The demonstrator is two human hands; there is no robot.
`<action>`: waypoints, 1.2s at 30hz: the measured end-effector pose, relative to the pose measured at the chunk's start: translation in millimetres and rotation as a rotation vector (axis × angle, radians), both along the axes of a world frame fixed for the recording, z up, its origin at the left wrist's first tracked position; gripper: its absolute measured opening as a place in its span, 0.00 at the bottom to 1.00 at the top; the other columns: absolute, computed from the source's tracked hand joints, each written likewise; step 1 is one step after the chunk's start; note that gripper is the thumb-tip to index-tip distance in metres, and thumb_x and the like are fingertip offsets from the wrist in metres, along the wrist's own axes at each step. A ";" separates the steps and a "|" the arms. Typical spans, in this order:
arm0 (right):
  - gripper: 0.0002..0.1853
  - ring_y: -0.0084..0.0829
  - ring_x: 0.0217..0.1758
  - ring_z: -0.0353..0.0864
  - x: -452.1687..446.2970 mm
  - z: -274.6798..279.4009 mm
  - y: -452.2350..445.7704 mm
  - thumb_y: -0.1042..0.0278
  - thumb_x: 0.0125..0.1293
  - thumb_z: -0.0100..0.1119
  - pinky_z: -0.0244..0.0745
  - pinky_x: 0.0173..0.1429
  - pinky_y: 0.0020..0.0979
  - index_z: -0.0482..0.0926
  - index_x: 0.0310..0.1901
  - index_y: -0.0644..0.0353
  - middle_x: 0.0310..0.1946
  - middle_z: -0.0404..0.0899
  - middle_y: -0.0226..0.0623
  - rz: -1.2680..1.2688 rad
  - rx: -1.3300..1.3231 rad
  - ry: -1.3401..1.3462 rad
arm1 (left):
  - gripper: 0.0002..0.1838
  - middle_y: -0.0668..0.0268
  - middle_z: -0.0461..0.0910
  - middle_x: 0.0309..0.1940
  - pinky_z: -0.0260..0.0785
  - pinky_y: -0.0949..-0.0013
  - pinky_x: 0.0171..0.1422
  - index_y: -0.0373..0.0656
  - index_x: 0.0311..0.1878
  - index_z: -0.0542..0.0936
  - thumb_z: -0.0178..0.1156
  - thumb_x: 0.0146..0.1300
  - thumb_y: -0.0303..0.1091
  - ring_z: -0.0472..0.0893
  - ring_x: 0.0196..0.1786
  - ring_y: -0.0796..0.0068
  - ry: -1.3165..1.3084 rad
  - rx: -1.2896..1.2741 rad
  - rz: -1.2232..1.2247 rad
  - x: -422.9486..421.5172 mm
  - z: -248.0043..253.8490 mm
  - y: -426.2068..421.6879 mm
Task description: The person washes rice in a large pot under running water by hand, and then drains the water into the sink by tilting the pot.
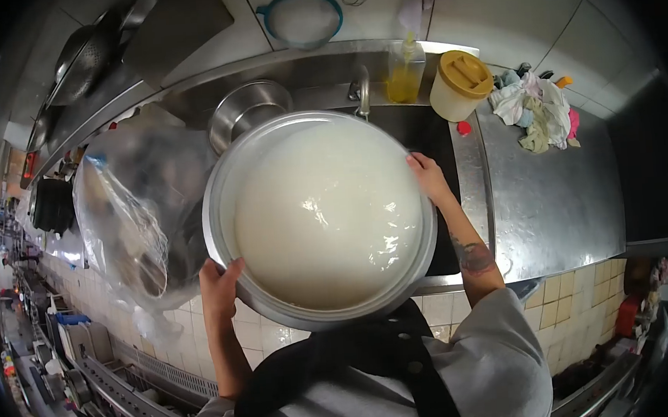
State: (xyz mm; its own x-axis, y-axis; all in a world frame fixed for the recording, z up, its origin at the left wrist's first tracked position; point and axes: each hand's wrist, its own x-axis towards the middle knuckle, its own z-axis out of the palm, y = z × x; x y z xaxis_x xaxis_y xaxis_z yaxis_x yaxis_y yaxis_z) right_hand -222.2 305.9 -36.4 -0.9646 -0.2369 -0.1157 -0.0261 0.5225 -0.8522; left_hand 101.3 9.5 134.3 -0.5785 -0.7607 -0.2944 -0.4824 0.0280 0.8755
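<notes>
Head view: left hand (pixel 220 288) near, right hand (pixel 429 177) farther out, both clamped on a metal pot (pixel 330 315).

A big, round, silver metal pot (pixel 322 313) with a wide rim sits with its open top facing up, in front of the person and partly over the dark sink (pixel 439 131). Smooth, milky white liquid (pixel 297 230) spreads across the inside, with bright shiny spots on top, mostly to the right.
</notes>
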 end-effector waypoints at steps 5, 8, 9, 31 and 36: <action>0.20 0.52 0.55 0.72 -18.3 1.2 -6.6 0.59 0.65 0.48 0.68 0.58 0.39 0.74 0.53 0.62 0.49 0.73 0.56 0.244 0.074 0.203 | 0.14 0.64 0.77 0.31 0.67 0.74 0.36 0.29 0.38 0.74 0.63 0.53 0.30 0.73 0.32 0.80 0.084 0.027 0.003 5.5 9.3 17.9; 0.18 0.52 0.55 0.71 -18.7 2.3 -17.5 0.65 0.64 0.47 0.67 0.58 0.39 0.73 0.54 0.59 0.50 0.72 0.56 0.298 0.040 0.292 | 0.14 0.64 0.76 0.30 0.67 0.74 0.35 0.30 0.36 0.73 0.63 0.53 0.30 0.73 0.30 0.80 0.107 -0.009 0.013 4.4 10.1 25.0; 0.18 0.52 0.55 0.71 -20.1 0.6 -18.1 0.67 0.64 0.46 0.67 0.59 0.38 0.72 0.55 0.59 0.51 0.72 0.55 0.301 0.041 0.326 | 0.14 0.65 0.76 0.28 0.66 0.74 0.33 0.30 0.36 0.73 0.63 0.53 0.31 0.72 0.29 0.81 0.143 -0.022 0.017 1.3 11.0 27.9; 0.20 0.34 0.56 0.70 -57.3 -63.9 -2.5 0.75 0.58 0.53 0.64 0.61 0.30 0.71 0.54 0.63 0.53 0.72 0.40 0.388 -0.075 0.382 | 0.16 0.64 0.76 0.27 0.66 0.72 0.33 0.30 0.36 0.74 0.63 0.53 0.35 0.72 0.29 0.79 0.058 -0.263 -0.001 -37.6 34.8 55.3; 0.21 0.38 0.57 0.70 -74.4 -101.7 -9.0 0.79 0.57 0.48 0.62 0.63 0.30 0.71 0.54 0.63 0.53 0.72 0.43 0.408 -0.384 0.108 | 0.16 0.63 0.77 0.27 0.66 0.73 0.33 0.30 0.36 0.74 0.63 0.53 0.35 0.73 0.29 0.79 0.044 -0.251 0.011 -37.2 35.7 56.6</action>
State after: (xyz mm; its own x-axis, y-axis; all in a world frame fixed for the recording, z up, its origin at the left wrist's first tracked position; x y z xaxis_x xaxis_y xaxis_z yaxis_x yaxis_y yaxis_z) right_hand -296.7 296.9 -138.1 -0.7878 -0.5981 0.1469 -0.2586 0.1048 -0.9603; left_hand 64.0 66.2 170.1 -0.5779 -0.8131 -0.0698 -0.4454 0.2425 0.8618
